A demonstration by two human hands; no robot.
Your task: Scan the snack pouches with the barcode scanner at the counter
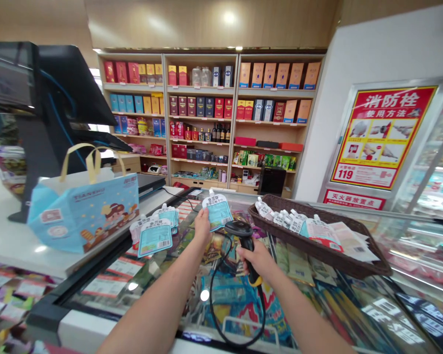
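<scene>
My left hand [202,226] grips a blue and white spouted drink pouch [218,212] by its lower left edge, holding it upright above the glass-topped case. In my right hand [257,260] is a black barcode scanner [246,241], its fingers wrapped round the handle. The scanner's head is close to the pouch's lower right side; whether they touch I cannot tell. A black cable loops down from the scanner over the glass. To the left lies a pile of similar pouches [155,235]. On the right a brown woven basket [317,253] holds several more pouches and some flat white packets.
A blue paper shopping bag [92,211] stands on the white counter [7,241] at the left, in front of a black register screen [70,83]. Packaged goods lie under the glass [192,314]. Shelves [201,91] of boxes and bottles line the back wall.
</scene>
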